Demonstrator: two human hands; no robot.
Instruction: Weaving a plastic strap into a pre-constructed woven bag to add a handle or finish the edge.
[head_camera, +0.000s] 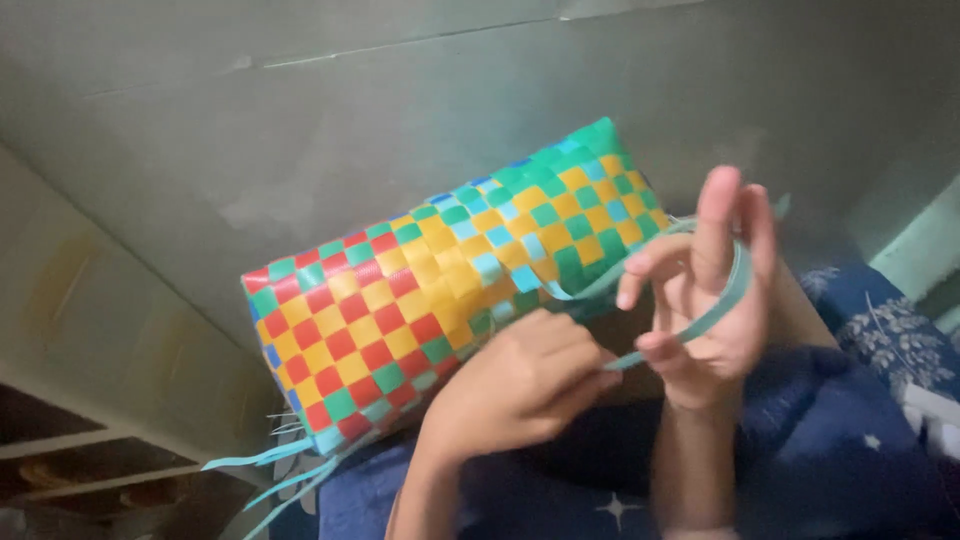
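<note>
Nearest the camera, the left hand (520, 385) pinches one end of a teal plastic strip (700, 310), which loops around the raised, spread fingers of the right hand (710, 300). Just beyond both hands lies a chequered woven basket (440, 290), seemingly light, stiff and slick; the strip looks springy, best pinched near its end.

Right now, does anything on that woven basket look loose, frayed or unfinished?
Yes. Several pale teal strips hang loose and uneven from the lower left end of the woven basket, not tucked in. Another teal strip loops free around the right hand, its end pinched by the left hand. Nothing looks torn.
</note>
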